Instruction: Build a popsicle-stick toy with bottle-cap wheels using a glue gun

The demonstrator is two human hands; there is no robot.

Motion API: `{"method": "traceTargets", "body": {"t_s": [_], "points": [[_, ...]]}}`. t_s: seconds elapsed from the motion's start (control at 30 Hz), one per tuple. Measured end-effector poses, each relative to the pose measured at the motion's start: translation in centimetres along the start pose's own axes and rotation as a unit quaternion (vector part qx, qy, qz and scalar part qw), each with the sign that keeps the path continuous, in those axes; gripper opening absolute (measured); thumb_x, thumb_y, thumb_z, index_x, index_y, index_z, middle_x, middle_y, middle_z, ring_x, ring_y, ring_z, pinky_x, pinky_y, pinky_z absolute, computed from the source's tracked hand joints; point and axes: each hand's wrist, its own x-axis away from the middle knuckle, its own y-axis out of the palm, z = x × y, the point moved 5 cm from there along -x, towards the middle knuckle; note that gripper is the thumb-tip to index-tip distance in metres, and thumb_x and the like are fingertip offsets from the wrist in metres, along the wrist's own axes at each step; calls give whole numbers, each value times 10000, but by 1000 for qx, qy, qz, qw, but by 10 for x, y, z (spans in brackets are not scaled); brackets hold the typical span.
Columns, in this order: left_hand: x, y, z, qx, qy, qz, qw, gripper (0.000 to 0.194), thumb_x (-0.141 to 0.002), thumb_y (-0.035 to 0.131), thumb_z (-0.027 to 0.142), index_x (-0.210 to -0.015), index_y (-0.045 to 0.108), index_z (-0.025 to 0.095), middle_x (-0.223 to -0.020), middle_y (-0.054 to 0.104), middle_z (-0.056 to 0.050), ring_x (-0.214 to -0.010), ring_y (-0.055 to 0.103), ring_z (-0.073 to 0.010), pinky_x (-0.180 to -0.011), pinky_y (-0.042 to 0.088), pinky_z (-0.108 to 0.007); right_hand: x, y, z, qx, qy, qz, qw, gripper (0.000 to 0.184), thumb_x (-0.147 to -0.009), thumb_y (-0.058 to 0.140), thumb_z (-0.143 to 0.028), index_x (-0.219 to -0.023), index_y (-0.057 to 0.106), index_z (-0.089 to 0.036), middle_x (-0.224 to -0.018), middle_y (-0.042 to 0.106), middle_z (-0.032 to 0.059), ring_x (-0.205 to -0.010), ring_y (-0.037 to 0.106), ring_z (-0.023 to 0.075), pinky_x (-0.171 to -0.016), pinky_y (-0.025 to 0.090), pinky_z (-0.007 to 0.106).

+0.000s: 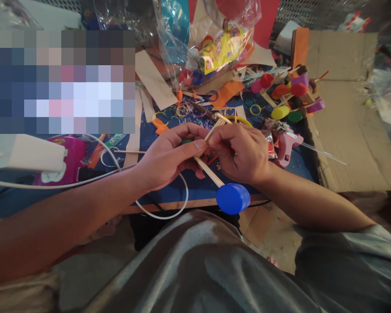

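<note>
Between my two hands is a small frame of wooden sticks [210, 171], held above the near edge of the table. A blue bottle cap [233, 198] sits on the stick end that points toward me. My left hand [177, 152] pinches the frame between thumb and fingers from the left. On the other side, my right hand [243, 150] has its thumb and forefinger closed on the sticks near the joint. A bit of green shows behind my left fingers. The fingers partly cover the middle of the frame.
Right of my hands lies a pink glue gun [285, 145] with a clear glue stick. Behind it stands a stick model with coloured caps [295, 93]. Cardboard [355, 143] is at the right. A white cable [187, 191] loops beside a pink power socket [76, 161].
</note>
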Motion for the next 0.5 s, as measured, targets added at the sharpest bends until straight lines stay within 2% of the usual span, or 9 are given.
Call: {"method": "traceTargets", "body": {"t_s": [0.17, 0.5], "points": [[1, 0, -1, 1, 0, -9, 1000, 308, -872, 951, 315, -997, 701, 185, -800, 688, 27, -649, 689, -115, -508, 629, -194, -1, -2, -2, -13, -10, 3, 1000, 47, -1114, 618, -210, -1083, 642, -235, -903, 829, -3, -697, 775, 134, -687, 591, 260], [3, 3, 0, -15, 7, -17, 1000, 304, -859, 951, 277, -1002, 698, 188, -810, 706, 27, -678, 716, -122, -542, 648, -199, 1, -2, -2, -40, -6, 3, 999, 98, -1092, 615, -137, -1088, 639, -231, -937, 835, -4, -761, 799, 134, -746, 628, 258]]}}
